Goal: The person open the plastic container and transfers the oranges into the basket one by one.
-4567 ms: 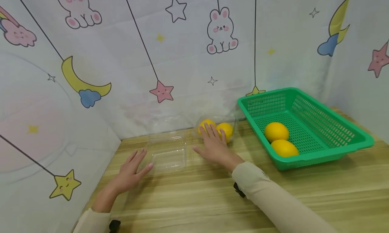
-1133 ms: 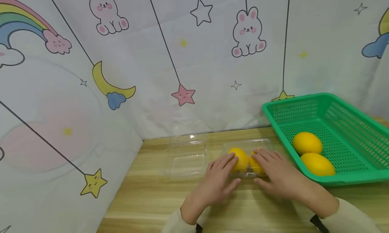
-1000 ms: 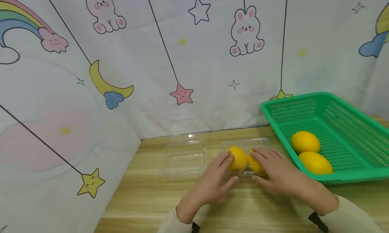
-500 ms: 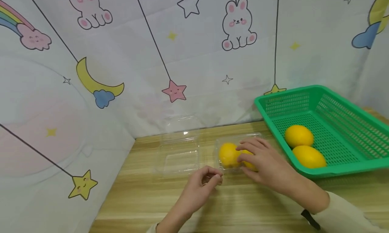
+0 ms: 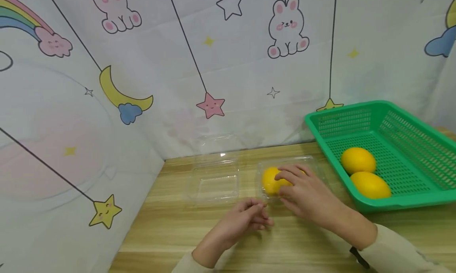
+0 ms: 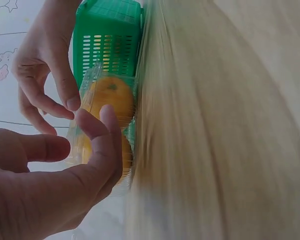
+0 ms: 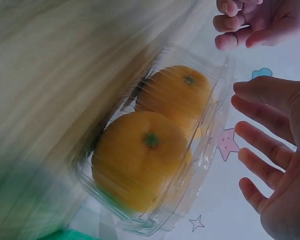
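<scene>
A clear plastic clamshell box [image 5: 288, 161] with two oranges inside lies on the table, its lid down over them. One orange [image 5: 269, 181] shows left of my right hand [image 5: 306, 192], which covers most of the other in the head view. In the right wrist view both oranges [image 7: 142, 160] show through the plastic, and that hand hangs beside the lid with fingers spread and apart from it. My left hand [image 5: 244, 221] is just in front of the box's near left corner, fingers loosely bent, with nothing seen in them.
To the left, a second clear clamshell box [image 5: 217, 188] stands with its lid raised against the cloth backdrop [image 5: 246, 67]. A green plastic basket [image 5: 402, 207] at the right holds two more oranges [image 5: 370, 185]. Its left side is close to the filled box.
The filled box has come forward from the backdrop since the oldest frame. Both hands lay on its lid a second ago; the left has drawn back toward the front and the right has lifted.
</scene>
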The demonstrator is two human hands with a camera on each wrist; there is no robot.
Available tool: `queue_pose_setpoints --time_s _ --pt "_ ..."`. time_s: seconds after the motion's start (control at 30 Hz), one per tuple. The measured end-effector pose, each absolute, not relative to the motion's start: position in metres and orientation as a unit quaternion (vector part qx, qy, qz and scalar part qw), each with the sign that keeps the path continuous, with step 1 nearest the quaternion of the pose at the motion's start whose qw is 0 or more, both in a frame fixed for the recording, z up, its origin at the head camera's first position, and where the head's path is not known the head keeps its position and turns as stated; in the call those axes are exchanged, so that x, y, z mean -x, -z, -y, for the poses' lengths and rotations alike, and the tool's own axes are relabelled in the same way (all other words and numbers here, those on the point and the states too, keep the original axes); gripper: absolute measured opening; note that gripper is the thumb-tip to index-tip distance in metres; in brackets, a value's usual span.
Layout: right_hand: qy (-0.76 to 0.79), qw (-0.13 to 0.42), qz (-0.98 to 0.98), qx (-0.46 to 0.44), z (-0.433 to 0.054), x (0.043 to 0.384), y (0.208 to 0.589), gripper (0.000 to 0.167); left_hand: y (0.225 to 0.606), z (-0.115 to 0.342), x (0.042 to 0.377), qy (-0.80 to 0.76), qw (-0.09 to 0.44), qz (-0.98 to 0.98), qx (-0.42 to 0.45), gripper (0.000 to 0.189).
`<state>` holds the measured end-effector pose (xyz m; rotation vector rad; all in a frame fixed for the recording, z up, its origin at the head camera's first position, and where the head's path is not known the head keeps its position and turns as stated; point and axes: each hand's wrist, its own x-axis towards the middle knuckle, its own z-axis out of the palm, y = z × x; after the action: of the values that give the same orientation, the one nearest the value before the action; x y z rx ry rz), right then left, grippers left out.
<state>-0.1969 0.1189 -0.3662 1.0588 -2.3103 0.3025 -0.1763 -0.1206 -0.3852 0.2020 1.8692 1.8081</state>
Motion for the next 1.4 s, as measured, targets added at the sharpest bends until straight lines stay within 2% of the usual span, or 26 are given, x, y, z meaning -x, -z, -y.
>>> queue_pose_setpoints --time_s 0.13,0.37,0.73,1.4 --pt "-0.108 0.29 0.865 -0.395 -0.122 0.199 0.371 0.017 0.393 0.113 0.179 -0.703 0.258 -0.661 -0.054 0.037" --pt "-0.099 0.289 0.868 -0.391 -0.124 0.2 0.377 0.018 0.404 0.102 0.183 -0.756 0.228 -0.613 -0.023 0.021" --pt "-0.088 0.305 0.866 -0.387 -0.119 0.201 0.383 0.026 0.411 0.099 0.186 -0.758 0.213 -0.616 -0.011 0.011" --pt "-0.153 0.238 0.88 -0.382 -0.116 0.196 0.38 0.036 0.404 0.101 0.183 -0.758 0.212 -0.617 -0.011 0.004"
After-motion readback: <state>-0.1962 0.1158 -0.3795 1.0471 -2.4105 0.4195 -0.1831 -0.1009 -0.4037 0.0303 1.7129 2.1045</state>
